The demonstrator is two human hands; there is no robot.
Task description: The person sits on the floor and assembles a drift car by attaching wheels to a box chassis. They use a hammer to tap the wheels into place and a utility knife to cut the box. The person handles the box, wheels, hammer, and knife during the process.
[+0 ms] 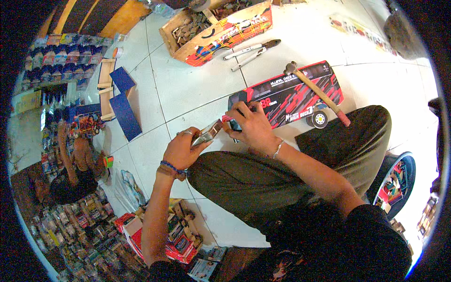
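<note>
My left hand [181, 149], a ring on one finger, is closed around a small oblong block-like piece [206, 135] with pale and brown sides. My right hand [253, 124] bends its fingers at the far end of that piece, pinching a small red and dark part [230, 121] whose shape is mostly hidden. Just beyond the right hand lies a black and red printed panel [277, 101]. A hammer [317, 87] with a wooden, red-ended handle rests across it. By the panel's near edge is a small black wheel with a yellow centre [319, 119].
Pliers with white handles [253, 50] lie before a wooden bin of scraps [225, 35]. Blue panels [125, 115] rest on the tiles at left. Another person [77, 160] sits at far left near a toy truck [86, 125]. A dark tub [408, 181] of pieces stands at right.
</note>
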